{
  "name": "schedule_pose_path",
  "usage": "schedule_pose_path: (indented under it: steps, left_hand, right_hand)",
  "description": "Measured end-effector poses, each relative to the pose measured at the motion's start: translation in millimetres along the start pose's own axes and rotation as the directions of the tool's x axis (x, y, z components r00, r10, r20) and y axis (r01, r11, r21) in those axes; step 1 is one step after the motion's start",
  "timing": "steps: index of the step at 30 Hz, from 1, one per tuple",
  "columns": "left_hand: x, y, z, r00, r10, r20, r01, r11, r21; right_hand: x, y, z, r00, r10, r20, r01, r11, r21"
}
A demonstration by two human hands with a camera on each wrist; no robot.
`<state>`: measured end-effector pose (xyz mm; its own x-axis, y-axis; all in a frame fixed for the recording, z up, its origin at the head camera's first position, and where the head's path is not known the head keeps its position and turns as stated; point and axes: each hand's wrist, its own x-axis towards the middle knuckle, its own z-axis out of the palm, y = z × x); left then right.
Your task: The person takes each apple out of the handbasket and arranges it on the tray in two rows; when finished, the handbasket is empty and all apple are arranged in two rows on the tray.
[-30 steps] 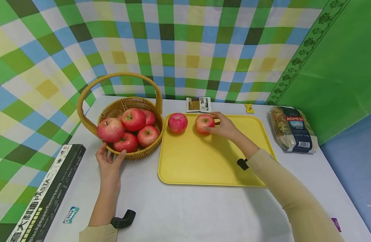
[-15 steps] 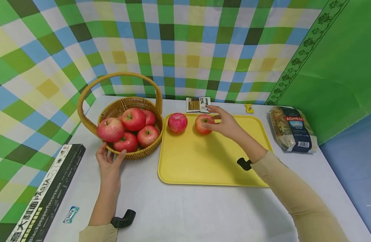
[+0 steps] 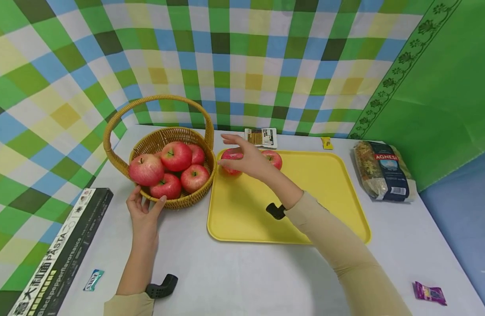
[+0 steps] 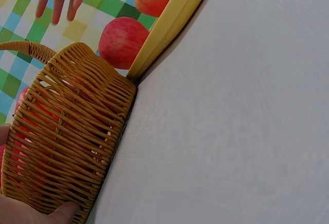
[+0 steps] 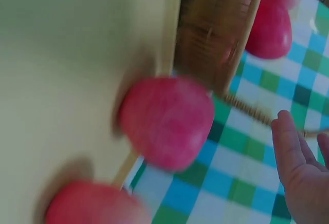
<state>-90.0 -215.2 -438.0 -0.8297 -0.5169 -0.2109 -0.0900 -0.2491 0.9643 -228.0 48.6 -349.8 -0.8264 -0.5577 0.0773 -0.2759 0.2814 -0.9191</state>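
A wicker basket (image 3: 188,201) with a tall hooped handle holds several red apples (image 3: 176,156). At its near rim my left hand (image 3: 142,217) grips the wickerwork, the thumb lying against the side in the left wrist view. Two apples lie at the back left of a yellow tray (image 3: 242,219). Over the left apple (image 5: 167,124) hovers my right hand (image 3: 252,161), thumb and fingers spread and holding nothing; the right wrist view shows a gap between them. The right apple (image 3: 274,159) is partly hidden behind that hand.
A flat sachet (image 3: 262,137) and a yellow packet (image 3: 327,143) lie behind the tray. To its right stands a pasta bag (image 3: 384,171). A long pasta box (image 3: 68,245) runs along the left, near a blue wrapper (image 3: 93,280). A purple wrapper (image 3: 429,293) lies front right.
My right hand has left the right apple and moved left to above the other one. My left hand has stayed at the basket. The apples have not moved.
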Motion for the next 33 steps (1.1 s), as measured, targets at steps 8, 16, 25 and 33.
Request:
schedule_pose_path:
  steps: [8, 16, 25, 33]
  left_hand:
    - [1.6, -1.3, -0.3, 1.0, 0.02, 0.006, -0.02, 1.0, -0.007]
    - [1.6, -0.9, 0.8, 1.0, 0.022, 0.005, -0.022, 1.0, 0.005]
    - [0.7, -0.6, 0.0, 1.0, 0.008, -0.005, -0.008, 1.0, 0.016]
    - [2.2, -1.2, -0.5, 1.0, 0.007, -0.005, -0.006, 1.0, 0.02]
  right_hand:
    - [27, -10, 45, 0.996, -0.007, 0.094, 0.007, 1.0, 0.002]
    - [55, -5, 79, 0.999, -0.011, 0.047, 0.02, 0.98, -0.197]
    - [76, -4, 98, 1.0, 0.014, 0.003, -0.012, 0.97, -0.241]
    - [86, -3, 104, 1.0, -0.023, 0.017, 0.027, 0.956, -0.292]
